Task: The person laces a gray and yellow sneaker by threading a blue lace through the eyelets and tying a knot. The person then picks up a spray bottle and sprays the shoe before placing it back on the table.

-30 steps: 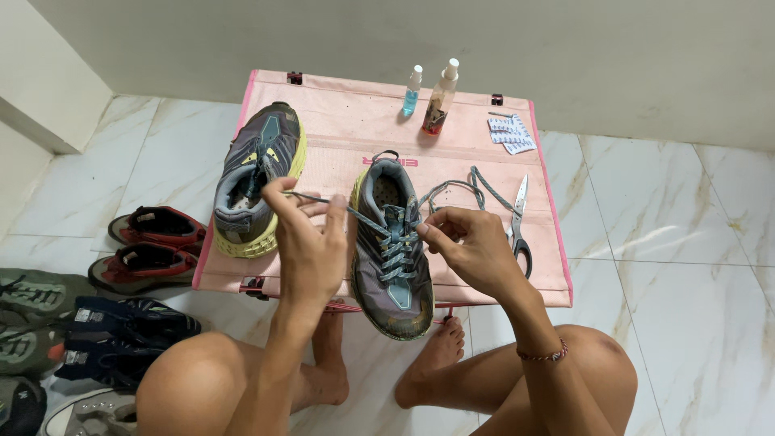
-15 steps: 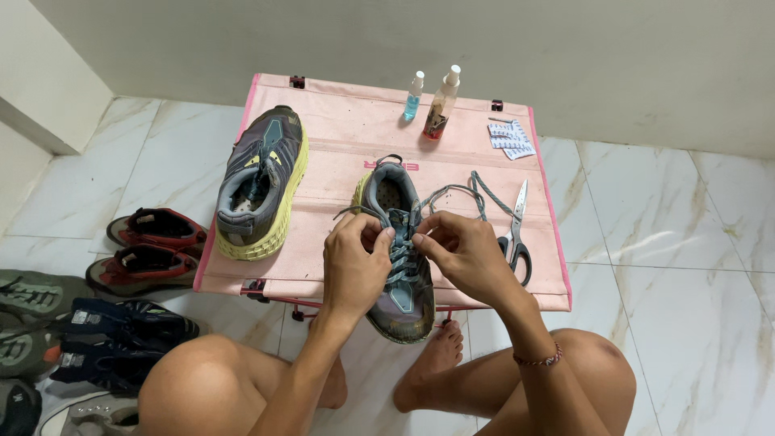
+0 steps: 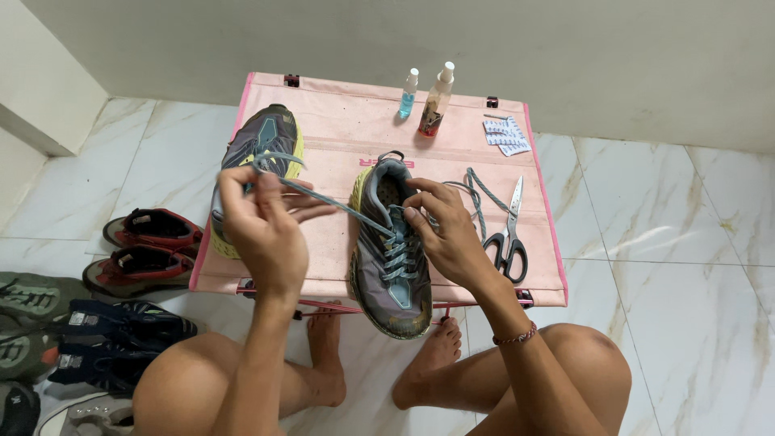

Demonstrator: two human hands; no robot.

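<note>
White marble floor (image 3: 670,242) and a plain wall are seen behind a low pink desk (image 3: 339,145). A grey shoe (image 3: 391,242) is laid lengthwise on the desk, toe overhanging the near edge, between the two hands. The left hand (image 3: 260,226) is raised over the desk's left part, fingers pinched shut on a grey lace (image 3: 339,203) that is drawn taut from the shoe's eyelets. The right hand (image 3: 446,230) is set against the shoe's right side, fingertips closed on the lace at the upper eyelets. A second shoe (image 3: 262,149) with a yellow sole is placed left of it, partly hidden by the left hand. Loose lace and scissors (image 3: 508,234) are laid right of the shoe. Two spray bottles (image 3: 426,101) and a blister pack (image 3: 507,134) are stood and laid near the far edge. More shoes (image 3: 97,299) are lined up on the floor at left.
</note>
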